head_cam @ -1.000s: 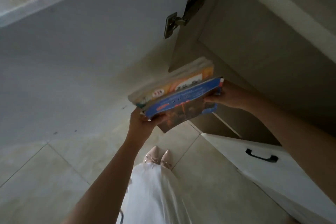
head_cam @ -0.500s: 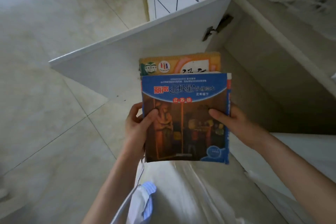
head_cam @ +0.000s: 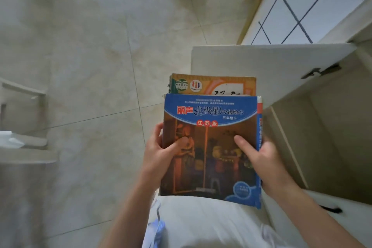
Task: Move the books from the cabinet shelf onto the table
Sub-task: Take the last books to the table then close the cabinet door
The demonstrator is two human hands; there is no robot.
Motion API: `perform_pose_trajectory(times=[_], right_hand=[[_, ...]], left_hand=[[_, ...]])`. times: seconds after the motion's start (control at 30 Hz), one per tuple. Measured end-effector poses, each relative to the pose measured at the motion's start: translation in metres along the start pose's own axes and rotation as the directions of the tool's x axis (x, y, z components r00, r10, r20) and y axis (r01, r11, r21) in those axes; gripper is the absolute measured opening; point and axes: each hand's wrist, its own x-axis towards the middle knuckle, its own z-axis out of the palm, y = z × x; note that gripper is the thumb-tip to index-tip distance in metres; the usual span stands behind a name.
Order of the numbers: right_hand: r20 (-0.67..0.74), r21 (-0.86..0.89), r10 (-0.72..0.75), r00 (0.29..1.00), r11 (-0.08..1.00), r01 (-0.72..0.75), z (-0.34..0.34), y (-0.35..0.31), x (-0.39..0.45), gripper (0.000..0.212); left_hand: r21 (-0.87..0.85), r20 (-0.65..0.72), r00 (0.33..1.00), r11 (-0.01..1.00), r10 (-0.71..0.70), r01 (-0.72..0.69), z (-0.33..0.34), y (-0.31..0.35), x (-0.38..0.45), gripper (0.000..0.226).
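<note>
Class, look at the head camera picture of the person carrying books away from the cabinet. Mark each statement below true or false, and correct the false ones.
1. Both hands hold the stack of books. True: the left hand and right hand grip its sides.
2. The blue book lies on top. True.
3. The orange book is on the floor. False: it sits under the blue one, in the stack.
4. The cabinet door is shut. False: it stands open.

Soft, dim daylight from the upper frame, pale sheen on the floor tiles, cabinet interior in shadow, wide-angle bending at edges — left margin and lower corners smeared, book cover print reasonably legible.
</note>
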Motion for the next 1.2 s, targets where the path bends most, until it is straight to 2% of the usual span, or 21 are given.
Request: perform_pose_trajectory(times=[0.13, 0.27, 0.37, 0.47, 0.57, 0.73, 0.9, 1.03, 1.2], right_hand=[[0.083, -0.079, -0.005, 0.997, 0.997, 0.011, 0.059, 0.003, -0.022, 0.03], [0.199, -0.157, -0.025, 0.98, 0.986, 0.056, 0.126, 0.007, -0.049, 0.037], [0.298, -0.212, -0.085, 0.951, 0.965, 0.153, 0.181, 0.01, -0.066, 0.046], [0.409, -0.249, -0.067, 0.91, 0.951, 0.182, 0.232, 0.013, -0.077, 0.043], [0.504, -0.304, -0.033, 0.863, 0.928, 0.213, 0.283, 0.015, -0.081, 0.04], [0.65, -0.384, 0.036, 0.759, 0.877, 0.287, 0.372, 0.011, -0.087, 0.045], [0.751, -0.427, 0.105, 0.652, 0.831, 0.357, 0.449, 0.003, -0.091, 0.045], [0.808, -0.439, 0.147, 0.57, 0.796, 0.417, 0.519, -0.003, -0.093, 0.039], [0.87, -0.444, 0.222, 0.441, 0.741, 0.503, 0.6, -0.013, -0.098, 0.04]], left_hand=[[-0.065, -0.095, 0.995, 0.998, -0.021, 0.015, -0.063, -0.009, -0.027, 0.043], [-0.101, -0.206, 0.978, 0.995, -0.032, 0.011, -0.133, -0.014, -0.058, 0.046], [-0.127, -0.296, 0.954, 0.992, -0.041, 0.003, -0.186, -0.021, -0.081, 0.043], [-0.156, -0.39, 0.919, 0.988, -0.064, 0.002, -0.231, -0.029, -0.101, 0.039], [-0.207, -0.494, 0.864, 0.978, -0.098, -0.008, -0.272, -0.037, -0.119, 0.042], [-0.319, -0.647, 0.737, 0.947, -0.197, -0.027, -0.332, -0.049, -0.142, 0.05], [-0.439, -0.731, 0.62, 0.892, -0.284, -0.109, -0.379, -0.052, -0.151, 0.045], [-0.478, -0.8, 0.491, 0.861, -0.344, -0.174, -0.417, -0.043, -0.152, 0.042], [-0.507, -0.841, 0.368, 0.814, -0.396, -0.283, -0.461, -0.029, -0.153, 0.034]])
